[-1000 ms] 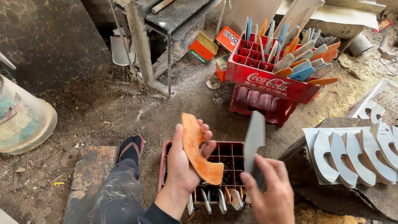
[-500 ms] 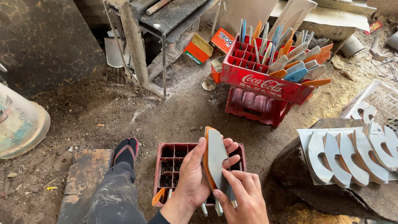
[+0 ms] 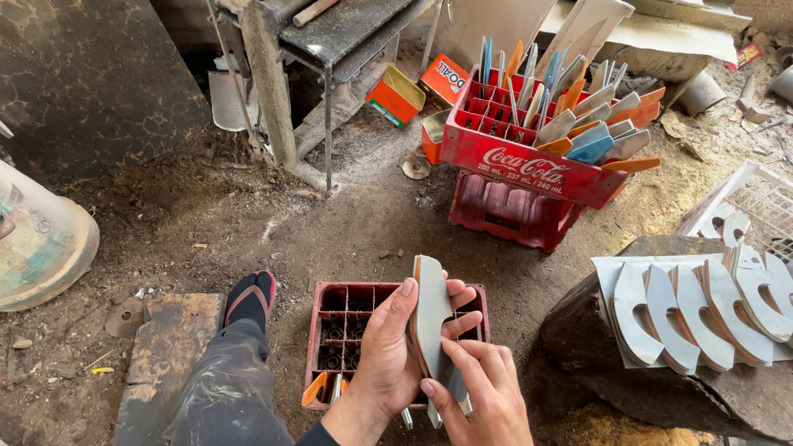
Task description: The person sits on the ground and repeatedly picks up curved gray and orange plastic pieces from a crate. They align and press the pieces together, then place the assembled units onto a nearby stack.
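Your left hand and right hand both clasp a curved grey blade edge-on over a red crate; its lower end is hidden behind your fingers.

Both hands raised together; left cupped upright; right fingers pinching.

Counting three red crates here, two stacked and one sitting nearer, plus five grey curved blades lying right of the stack, two hands showing.
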